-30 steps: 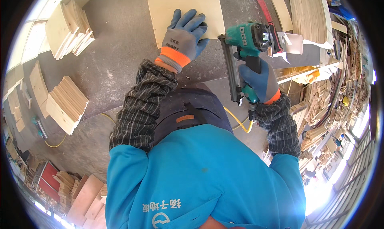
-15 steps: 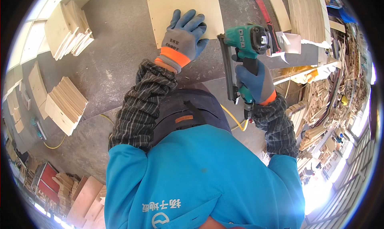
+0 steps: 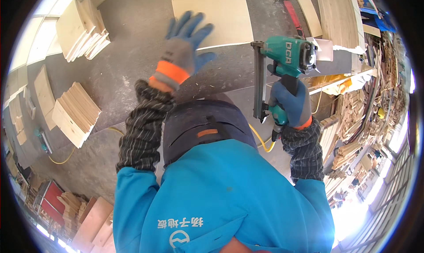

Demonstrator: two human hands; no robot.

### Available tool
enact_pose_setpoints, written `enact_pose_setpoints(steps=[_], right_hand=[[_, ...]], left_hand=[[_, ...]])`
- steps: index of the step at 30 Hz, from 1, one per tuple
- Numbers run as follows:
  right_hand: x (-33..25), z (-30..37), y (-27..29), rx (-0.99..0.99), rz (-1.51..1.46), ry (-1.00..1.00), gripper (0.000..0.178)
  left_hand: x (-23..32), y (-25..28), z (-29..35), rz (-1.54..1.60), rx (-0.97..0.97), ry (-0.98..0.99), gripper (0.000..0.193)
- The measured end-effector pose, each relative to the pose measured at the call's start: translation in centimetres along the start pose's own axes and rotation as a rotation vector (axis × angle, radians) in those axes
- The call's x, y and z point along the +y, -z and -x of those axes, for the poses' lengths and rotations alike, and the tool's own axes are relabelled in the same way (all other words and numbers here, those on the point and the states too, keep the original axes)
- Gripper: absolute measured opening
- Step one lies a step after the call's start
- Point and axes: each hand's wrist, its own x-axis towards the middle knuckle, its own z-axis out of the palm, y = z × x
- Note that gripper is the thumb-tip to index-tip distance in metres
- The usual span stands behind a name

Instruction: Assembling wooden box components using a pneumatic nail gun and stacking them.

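My right hand (image 3: 289, 103), in a blue glove with an orange cuff, grips the handle of a teal pneumatic nail gun (image 3: 282, 67). The gun's long magazine hangs down beside my wrist, and a yellow air hose (image 3: 260, 142) trails from its base. My left hand (image 3: 183, 49), in a matching glove, is raised with fingers spread and holds nothing. It hovers over the near left corner of a pale plywood panel (image 3: 221, 14) lying on the grey workbench (image 3: 123, 76). A dark apron and blue jacket fill the lower view.
Stacks of cut plywood boards (image 3: 75, 114) sit at the left, with another stack (image 3: 84, 27) further up. A red-handled tool (image 3: 292, 14) lies on the bench beside curved veneer sheets (image 3: 340, 14). Timber offcuts (image 3: 366, 116) crowd the right side.
My left hand has lifted off the plywood panel and moved left with fingers spread. The nail gun in my right hand has stayed near the panel's right edge.
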Motion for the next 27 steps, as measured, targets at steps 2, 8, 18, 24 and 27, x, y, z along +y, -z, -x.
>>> enact_pose_setpoints(steps=[2, 8, 18, 24, 27], right_hand=[[-0.1, -0.1, -0.8, 0.002, 0.019, -0.030, 0.035], [0.5, -2.2, -3.5, -0.017, 0.111, -0.040, 0.040], [0.5, -3.3, -5.0, -0.017, 0.174, -0.048, 0.047], [0.9, -3.5, -4.8, -0.005, 0.164, -0.020, 0.040], [0.1, -3.3, -5.2, -0.019, 0.096, -0.051, 0.039]], left_hand=[[-1.7, 0.7, 2.2, -0.016, 0.016, 0.040, 0.070], [-3.6, -1.1, 4.8, 0.084, 0.150, 0.123, 0.056], [-3.7, -1.6, 5.0, 0.114, 0.182, 0.164, 0.053], [-3.9, -1.9, 5.1, 0.119, 0.194, 0.156, 0.053], [-4.0, -2.0, 5.2, 0.121, 0.208, 0.157, 0.053]])
